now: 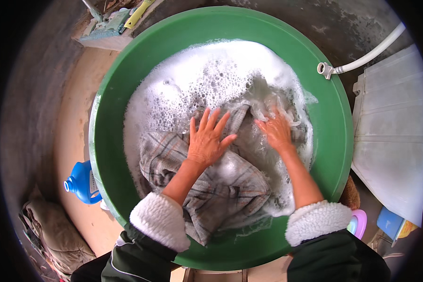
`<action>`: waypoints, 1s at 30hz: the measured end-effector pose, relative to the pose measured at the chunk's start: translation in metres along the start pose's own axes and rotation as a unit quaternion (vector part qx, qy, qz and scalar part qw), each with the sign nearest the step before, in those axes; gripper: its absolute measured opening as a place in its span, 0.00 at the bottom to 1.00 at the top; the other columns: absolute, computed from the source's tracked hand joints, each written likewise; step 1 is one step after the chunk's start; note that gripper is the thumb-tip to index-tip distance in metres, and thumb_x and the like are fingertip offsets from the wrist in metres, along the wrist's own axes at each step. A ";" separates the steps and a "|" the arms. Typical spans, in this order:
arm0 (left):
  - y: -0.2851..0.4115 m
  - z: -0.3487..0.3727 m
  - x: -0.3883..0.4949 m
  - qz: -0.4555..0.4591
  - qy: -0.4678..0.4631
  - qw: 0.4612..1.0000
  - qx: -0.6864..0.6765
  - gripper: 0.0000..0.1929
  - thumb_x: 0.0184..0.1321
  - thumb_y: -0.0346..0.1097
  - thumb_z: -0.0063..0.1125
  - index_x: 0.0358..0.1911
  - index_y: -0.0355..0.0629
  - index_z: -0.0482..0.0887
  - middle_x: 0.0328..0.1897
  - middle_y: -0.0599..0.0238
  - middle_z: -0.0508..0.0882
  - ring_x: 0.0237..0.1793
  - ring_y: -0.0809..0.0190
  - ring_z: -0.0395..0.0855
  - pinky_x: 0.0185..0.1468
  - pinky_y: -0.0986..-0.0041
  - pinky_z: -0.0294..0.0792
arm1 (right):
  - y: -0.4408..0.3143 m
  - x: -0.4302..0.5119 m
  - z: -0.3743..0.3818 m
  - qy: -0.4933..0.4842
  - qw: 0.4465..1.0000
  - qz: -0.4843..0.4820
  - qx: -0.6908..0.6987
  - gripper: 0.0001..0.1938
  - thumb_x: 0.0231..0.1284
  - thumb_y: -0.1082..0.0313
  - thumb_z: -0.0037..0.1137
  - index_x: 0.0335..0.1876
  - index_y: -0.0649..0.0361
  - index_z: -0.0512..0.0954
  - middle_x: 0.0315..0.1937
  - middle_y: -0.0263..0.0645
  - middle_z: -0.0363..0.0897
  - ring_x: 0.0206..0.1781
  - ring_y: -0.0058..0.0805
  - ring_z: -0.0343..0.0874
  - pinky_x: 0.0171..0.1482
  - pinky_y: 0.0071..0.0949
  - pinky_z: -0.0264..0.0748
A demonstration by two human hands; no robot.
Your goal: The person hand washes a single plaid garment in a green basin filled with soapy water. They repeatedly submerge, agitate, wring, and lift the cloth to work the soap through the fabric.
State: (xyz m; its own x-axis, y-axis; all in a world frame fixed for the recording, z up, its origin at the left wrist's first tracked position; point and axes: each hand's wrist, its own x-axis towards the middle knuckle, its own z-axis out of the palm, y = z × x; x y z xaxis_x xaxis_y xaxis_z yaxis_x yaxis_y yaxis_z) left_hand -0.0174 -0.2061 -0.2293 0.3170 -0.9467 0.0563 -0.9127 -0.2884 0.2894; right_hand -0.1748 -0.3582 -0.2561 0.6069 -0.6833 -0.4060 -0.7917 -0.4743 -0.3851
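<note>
A large round green plastic tub point(123, 105) spans the middle of the view, holding water under thick white suds point(197, 70). Soaked grey plaid cloth point(232, 197) bunches up out of the water on the near side. Over the far part of that cloth lies my left hand point(206, 141), palm down with its fingers spread. To the right, my right hand point(276, 130) reaches into the splashing grey water, fingers apart, and I see nothing held in it. Part of the cloth is hidden beneath foam and water.
A white hose point(370, 53) rests its fitting on the tub's right rim. At left stands an uncapped blue detergent bottle point(83, 182). Beyond the right side is a grey-white plastic appliance or bin point(391, 130). A brush with a yellow handle point(138, 14) lies on a ledge.
</note>
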 end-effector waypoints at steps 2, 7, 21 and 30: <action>0.002 0.018 0.006 -0.043 -0.075 0.996 0.039 0.33 0.68 0.61 0.44 0.74 0.58 0.59 0.76 0.56 0.62 0.77 0.48 0.53 0.76 0.42 0.35 | -0.001 0.000 0.011 0.103 0.981 -0.038 -0.162 0.23 0.65 0.50 0.50 0.61 0.51 0.77 0.71 0.40 0.61 0.77 0.42 0.51 0.77 0.58 0.36; -0.007 0.024 0.006 -0.064 -0.176 0.982 0.038 0.35 0.67 0.63 0.45 0.74 0.60 0.58 0.75 0.53 0.62 0.75 0.45 0.56 0.75 0.37 0.36 | 0.014 0.014 -0.016 -0.125 0.986 -0.107 -0.024 0.27 0.67 0.52 0.48 0.71 0.42 0.66 0.72 0.42 0.60 0.77 0.41 0.55 0.73 0.63 0.51; -0.018 0.024 -0.006 -0.084 -0.148 0.982 -0.082 0.25 0.61 0.56 0.57 0.59 0.52 0.78 0.66 0.53 0.72 0.69 0.47 0.66 0.73 0.43 0.43 | 0.020 0.036 0.000 0.368 0.927 -0.019 0.066 0.17 0.68 0.49 0.51 0.49 0.52 0.80 0.45 0.41 0.81 0.50 0.32 0.79 0.52 0.43 0.75; -0.051 -0.006 0.022 -0.268 0.066 0.746 -0.606 0.31 0.71 0.62 0.41 0.63 0.43 0.72 0.57 0.53 0.79 0.56 0.51 0.77 0.62 0.62 0.66 | -0.085 -0.026 0.045 0.214 0.894 -0.304 0.250 0.17 0.62 0.54 0.62 0.49 0.56 0.78 0.29 0.33 0.80 0.34 0.29 0.79 0.38 0.35 0.75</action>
State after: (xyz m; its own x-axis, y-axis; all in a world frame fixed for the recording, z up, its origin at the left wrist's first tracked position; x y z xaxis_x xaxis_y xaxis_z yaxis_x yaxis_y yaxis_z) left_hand 0.0377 -0.2119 -0.2369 0.6487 -0.6958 -0.3082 0.2338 -0.2032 0.9508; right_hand -0.1201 -0.2751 -0.2496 0.7472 -0.5838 0.3176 -0.1291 -0.5963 -0.7924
